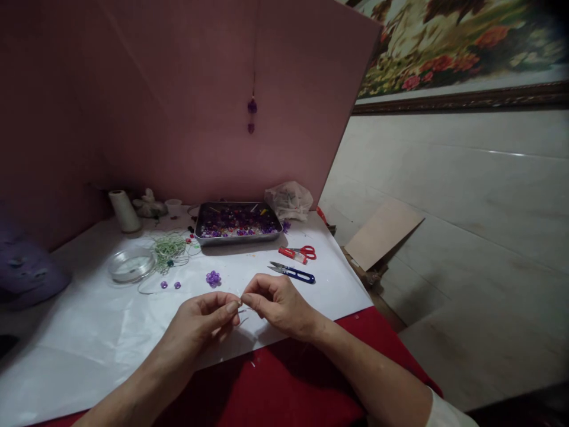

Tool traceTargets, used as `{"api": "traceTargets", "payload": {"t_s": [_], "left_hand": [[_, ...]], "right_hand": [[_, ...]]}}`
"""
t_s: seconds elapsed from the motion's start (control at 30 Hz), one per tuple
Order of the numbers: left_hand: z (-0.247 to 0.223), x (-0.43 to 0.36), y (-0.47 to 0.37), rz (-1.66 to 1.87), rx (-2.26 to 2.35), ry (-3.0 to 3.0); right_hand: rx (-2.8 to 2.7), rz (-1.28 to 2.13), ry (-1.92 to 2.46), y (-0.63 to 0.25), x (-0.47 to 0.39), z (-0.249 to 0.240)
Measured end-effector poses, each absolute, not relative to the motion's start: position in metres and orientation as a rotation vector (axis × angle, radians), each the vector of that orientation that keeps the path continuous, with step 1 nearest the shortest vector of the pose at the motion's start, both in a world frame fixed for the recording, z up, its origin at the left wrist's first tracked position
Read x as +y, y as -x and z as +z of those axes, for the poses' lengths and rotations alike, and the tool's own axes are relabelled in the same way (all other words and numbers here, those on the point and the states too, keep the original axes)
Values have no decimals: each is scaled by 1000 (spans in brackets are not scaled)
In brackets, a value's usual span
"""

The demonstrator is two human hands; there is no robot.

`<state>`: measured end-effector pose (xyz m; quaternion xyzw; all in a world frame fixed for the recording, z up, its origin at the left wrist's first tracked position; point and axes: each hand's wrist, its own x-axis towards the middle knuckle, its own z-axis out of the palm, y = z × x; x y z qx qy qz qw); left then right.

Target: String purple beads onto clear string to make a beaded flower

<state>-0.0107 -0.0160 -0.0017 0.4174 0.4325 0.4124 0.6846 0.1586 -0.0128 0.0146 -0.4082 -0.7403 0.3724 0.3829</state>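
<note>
My left hand (211, 317) is closed, thumb and forefinger pinched together near the table's front edge. My right hand (275, 302) meets it from the right, also in a pinch, with the fingertips of both almost touching. Pale ends of a thin thread (243, 322) show around the fingertips; what else is between them is too small to make out. Just beyond the hands lies a purple beaded flower (213, 279). Two small purple beads (177, 285) rest to its left. Blue thread snips (293, 273) lie beyond my right hand, blades pointing left.
A metal tray (240, 239) of mostly purple beads stands at the back. Red-handled scissors (307, 252) lie before it. At left are a spool of clear line (131, 265), tangled green cord (169, 250) and a white thread cone (125, 211). A purple beaded pendant (252, 107) hangs behind.
</note>
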Motion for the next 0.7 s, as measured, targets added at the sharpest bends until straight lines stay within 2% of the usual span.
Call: {"api": "traceTargets", "payload": {"t_s": [0.47,0.7], "left_hand": [[10,-21,9,805,995,-954],[9,-22,8,856,1035,-949]], "right_hand": [[-1878,910,1027,-160,-12,14],[-1885,901,1042,-160,-13,14]]}}
